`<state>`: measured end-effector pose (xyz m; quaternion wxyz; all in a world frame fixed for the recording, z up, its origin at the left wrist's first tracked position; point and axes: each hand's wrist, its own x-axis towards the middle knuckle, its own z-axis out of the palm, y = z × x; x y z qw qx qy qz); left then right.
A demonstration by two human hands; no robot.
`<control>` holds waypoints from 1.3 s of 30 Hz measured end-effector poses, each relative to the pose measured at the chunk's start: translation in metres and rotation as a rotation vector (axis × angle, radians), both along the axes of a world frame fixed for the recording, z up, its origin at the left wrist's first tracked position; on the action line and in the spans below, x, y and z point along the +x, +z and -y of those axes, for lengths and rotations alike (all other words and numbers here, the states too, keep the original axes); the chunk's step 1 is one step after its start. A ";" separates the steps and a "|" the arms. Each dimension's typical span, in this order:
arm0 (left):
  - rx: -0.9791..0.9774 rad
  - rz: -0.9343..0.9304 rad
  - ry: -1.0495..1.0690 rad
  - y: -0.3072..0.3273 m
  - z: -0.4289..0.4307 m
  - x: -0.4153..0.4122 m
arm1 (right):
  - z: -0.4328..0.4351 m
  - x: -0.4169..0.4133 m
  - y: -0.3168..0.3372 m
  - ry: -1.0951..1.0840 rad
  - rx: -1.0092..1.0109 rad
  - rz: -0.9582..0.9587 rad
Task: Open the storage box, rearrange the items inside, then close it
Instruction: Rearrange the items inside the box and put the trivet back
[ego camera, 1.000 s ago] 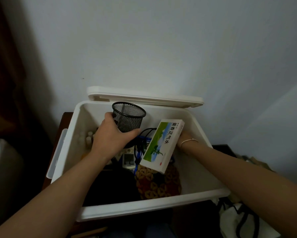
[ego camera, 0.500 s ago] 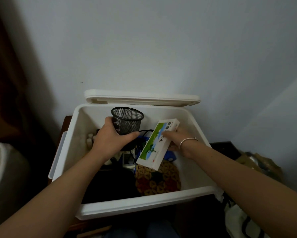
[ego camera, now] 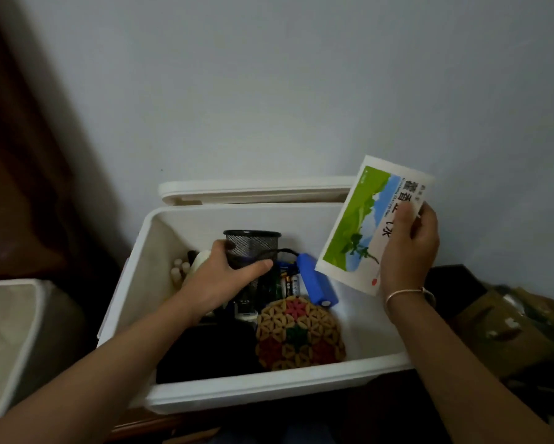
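Observation:
The white storage box (ego camera: 262, 394) stands open, and its lid (ego camera: 256, 190) leans against the wall behind it. My left hand (ego camera: 218, 280) grips a black mesh pen cup (ego camera: 253, 248) inside the box, toward the back. My right hand (ego camera: 408, 251) holds a white, green and blue carton (ego camera: 365, 219) tilted above the box's right rim. Inside lie a blue cylinder-shaped device (ego camera: 315, 280), batteries (ego camera: 290, 285), a round woven coaster (ego camera: 298, 334), small pale bottles (ego camera: 179, 272) and a black item (ego camera: 208, 354).
A pale bin (ego camera: 9, 328) stands to the left of the box. Brown bags and clutter (ego camera: 506, 331) lie to the right. The box rests on a dark wooden stand (ego camera: 147, 426) close to the white wall (ego camera: 269, 91).
My right hand has lifted the carton up and to the right, out of the box. My left hand has lowered the mesh cup a little inside the box.

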<state>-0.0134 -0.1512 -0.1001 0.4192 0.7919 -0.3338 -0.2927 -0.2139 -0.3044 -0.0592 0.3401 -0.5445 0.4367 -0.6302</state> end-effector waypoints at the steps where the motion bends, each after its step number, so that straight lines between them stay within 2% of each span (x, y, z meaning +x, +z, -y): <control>1: 0.045 -0.005 -0.036 0.000 0.004 -0.006 | 0.000 0.000 -0.002 -0.018 -0.003 0.053; 4: 0.178 -0.052 -0.112 0.001 0.021 -0.024 | 0.001 0.001 -0.005 -0.069 -0.067 0.127; 8: 0.208 -0.107 -0.126 -0.001 0.055 -0.050 | 0.001 -0.004 -0.004 -0.136 -0.131 0.184; 13: 0.199 -0.338 -0.122 -0.007 0.091 -0.079 | 0.003 -0.013 -0.004 -0.201 -0.074 0.305; 17: 0.261 -0.316 -0.199 -0.014 0.099 -0.101 | 0.004 -0.011 -0.005 -0.196 -0.029 0.287; 20: 0.339 -0.181 -0.311 -0.012 0.092 -0.103 | 0.007 -0.011 -0.009 -0.160 0.015 0.271; 23: 0.276 0.189 -0.382 -0.003 0.073 -0.085 | 0.009 -0.010 -0.010 -0.151 0.041 0.245; 26: 0.157 0.437 -0.266 0.009 0.041 -0.053 | 0.012 -0.009 -0.013 -0.139 0.083 0.234; 28: 0.176 0.571 -0.188 0.016 0.017 -0.025 | 0.012 -0.008 -0.014 -0.123 0.104 0.217; 34: 0.553 0.702 -0.102 0.010 -0.044 0.029 | 0.012 -0.002 -0.016 -0.071 0.107 0.118; 37: 0.665 0.683 -0.185 -0.004 -0.048 0.022 | 0.012 -0.001 -0.017 -0.047 0.107 0.055; 39: 0.789 0.657 -0.341 -0.015 -0.048 0.015 | 0.011 0.000 -0.017 -0.027 0.115 0.020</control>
